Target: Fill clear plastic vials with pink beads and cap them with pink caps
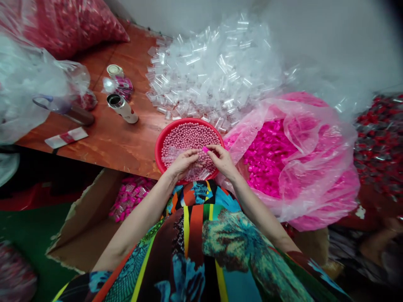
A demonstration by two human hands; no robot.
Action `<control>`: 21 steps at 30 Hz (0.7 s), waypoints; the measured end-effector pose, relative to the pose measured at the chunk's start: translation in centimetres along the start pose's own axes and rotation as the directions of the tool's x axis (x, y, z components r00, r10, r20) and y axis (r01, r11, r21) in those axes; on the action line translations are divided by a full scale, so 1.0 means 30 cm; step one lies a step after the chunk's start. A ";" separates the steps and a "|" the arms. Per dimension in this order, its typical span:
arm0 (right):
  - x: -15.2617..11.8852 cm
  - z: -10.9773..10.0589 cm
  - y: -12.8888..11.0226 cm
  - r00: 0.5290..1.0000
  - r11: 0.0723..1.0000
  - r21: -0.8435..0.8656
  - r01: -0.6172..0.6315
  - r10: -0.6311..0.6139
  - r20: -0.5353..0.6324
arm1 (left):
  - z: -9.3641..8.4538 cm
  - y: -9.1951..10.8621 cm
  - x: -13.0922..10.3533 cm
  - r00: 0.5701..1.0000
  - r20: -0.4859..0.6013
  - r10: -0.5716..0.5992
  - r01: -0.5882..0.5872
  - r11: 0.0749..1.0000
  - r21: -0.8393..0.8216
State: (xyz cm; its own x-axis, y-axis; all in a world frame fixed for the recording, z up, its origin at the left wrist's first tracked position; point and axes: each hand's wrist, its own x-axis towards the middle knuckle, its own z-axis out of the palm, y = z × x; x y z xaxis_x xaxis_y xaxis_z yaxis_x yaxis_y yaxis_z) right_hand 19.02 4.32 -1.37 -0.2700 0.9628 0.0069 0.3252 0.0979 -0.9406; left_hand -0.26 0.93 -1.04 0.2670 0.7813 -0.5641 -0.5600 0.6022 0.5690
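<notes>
Over a red bowl (158, 153) full of small pink beads (192, 134), my two hands are close together. My right hand (223, 161) pinches a small bright pink cap (205, 149) between thumb and fingertips. My left hand (185, 162) is closed at the fingertips around what looks like a small clear plastic container; it is hard to see against the beads. A few clear containers (171, 154) lie on the beads beside my left hand. To the right of the bowl, a pink plastic bag (317, 155) stands open with many pink caps (267, 159) inside.
A heap of clear plastic containers (217, 71) lies behind the bowl on the wooden table (141, 142). An open tumbler (123, 108) and a bottle (75, 112) stand at left. Below the edge, a cardboard box (85, 209) holds pink-capped containers (130, 197). Another person's arm (380, 241) shows at right.
</notes>
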 end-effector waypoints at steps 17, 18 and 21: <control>0.003 -0.051 -0.021 0.943 0.978 -0.095 0.187 -0.152 0.297 | -0.032 -0.013 -0.049 0.997 -0.073 -0.040 0.046 0.996 0.076; 0.003 -0.049 -0.025 0.947 0.975 -0.120 0.186 -0.145 0.285 | -0.034 -0.014 -0.049 0.996 -0.083 -0.044 0.050 0.997 0.060; 0.000 -0.037 -0.036 0.980 0.980 -0.164 0.109 -0.078 0.184 | -0.037 -0.018 -0.044 0.991 -0.124 -0.047 0.050 0.999 0.019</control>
State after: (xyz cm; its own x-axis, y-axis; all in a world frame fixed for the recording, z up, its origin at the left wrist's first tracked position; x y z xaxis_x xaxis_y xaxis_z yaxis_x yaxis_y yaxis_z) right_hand 19.68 4.48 0.02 -0.4562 0.8897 0.0178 0.4385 0.2422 -0.8655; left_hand -1.20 -0.61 -1.26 0.1935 0.7256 -0.6603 -0.5307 0.6435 0.5516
